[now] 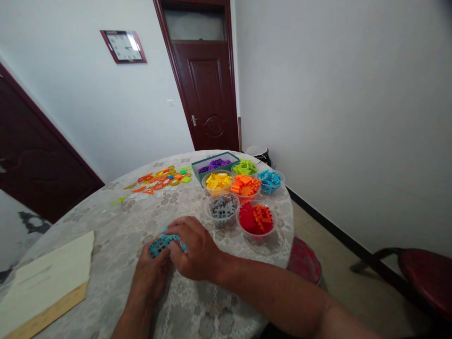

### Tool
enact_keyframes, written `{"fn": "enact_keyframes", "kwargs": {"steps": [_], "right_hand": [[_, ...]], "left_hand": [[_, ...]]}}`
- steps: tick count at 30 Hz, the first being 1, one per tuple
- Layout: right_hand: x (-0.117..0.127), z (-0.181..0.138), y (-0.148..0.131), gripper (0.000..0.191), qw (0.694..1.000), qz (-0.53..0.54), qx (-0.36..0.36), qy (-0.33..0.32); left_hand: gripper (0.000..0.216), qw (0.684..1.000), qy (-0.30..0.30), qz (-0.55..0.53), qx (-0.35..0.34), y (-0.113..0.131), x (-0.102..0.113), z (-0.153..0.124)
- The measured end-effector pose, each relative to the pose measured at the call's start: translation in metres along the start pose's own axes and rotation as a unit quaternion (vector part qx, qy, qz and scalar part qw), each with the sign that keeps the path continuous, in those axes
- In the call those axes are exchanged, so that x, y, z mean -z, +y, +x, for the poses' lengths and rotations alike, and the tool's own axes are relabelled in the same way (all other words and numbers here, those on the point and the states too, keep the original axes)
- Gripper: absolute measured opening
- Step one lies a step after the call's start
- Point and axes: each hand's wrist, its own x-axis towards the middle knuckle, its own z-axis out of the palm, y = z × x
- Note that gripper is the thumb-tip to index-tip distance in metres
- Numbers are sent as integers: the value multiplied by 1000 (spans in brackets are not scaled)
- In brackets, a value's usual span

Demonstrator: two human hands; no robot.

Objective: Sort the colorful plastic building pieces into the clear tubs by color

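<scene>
A light-blue lattice of interlocking plastic building pieces (161, 245) is held low over the table, between both hands. My left hand (151, 273) is closed around its near left end. From the right, my right hand (194, 249) grips the far and right side, fingers curled over the top and thumb against the near face. Part of the lattice is hidden under the fingers. Just beyond my right hand stand a clear tub of grey pieces (222, 208) and a clear tub of red pieces (256, 220).
Further back are tubs of yellow (219, 181), orange (246, 186), green (245, 167) and blue pieces (270, 181), plus a box (197, 175) of purple ones. Loose mixed pieces (162, 180) lie at the far left. Papers (52, 278) cover the near left. A red stool (305, 261) stands by the table's right edge.
</scene>
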Motion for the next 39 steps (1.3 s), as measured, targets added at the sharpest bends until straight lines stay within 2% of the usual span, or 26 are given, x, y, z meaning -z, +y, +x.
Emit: {"fn": "enact_keyframes", "kwargs": {"steps": [4,5,7,9,11,14,16,19,23,27,32,39], "right_hand": [[59,-22,-32,32,997,26,54,42],[79,-28,-32,35,994,16,81,73],[122,-41,-20,39,989,-53,60,123],[169,-50,9,34,974,-148,-13,169],[214,-56,49,31,948,-231,-95,195],[268,-62,114,42,915,-331,-173,151],[288,-68,150,47,899,-378,-201,88],[296,-75,184,48,875,-432,-220,6],[290,-76,201,42,850,-472,-228,-52],[291,-72,207,33,838,-488,-234,-67],[299,-72,218,31,807,-530,-247,-81],[309,-78,229,27,805,-550,-202,-87]], "left_hand": [[54,998,-7,-49,42,-4,-3,4],[55,996,-7,-69,55,-6,-3,6],[56,993,-3,-92,70,-11,-3,11],[55,993,-2,-91,76,-14,-2,16],[55,993,-7,-83,83,-16,-1,19],[53,994,-17,-69,86,-15,-3,23],[51,994,-22,-64,84,-14,-5,25],[48,994,-25,-59,85,-11,-7,29],[46,994,-27,-53,88,-11,-9,31],[48,994,-20,-55,89,-10,-10,30],[43,995,-25,-41,92,-4,-14,30],[41,996,-12,-35,81,-15,-14,41]]}}
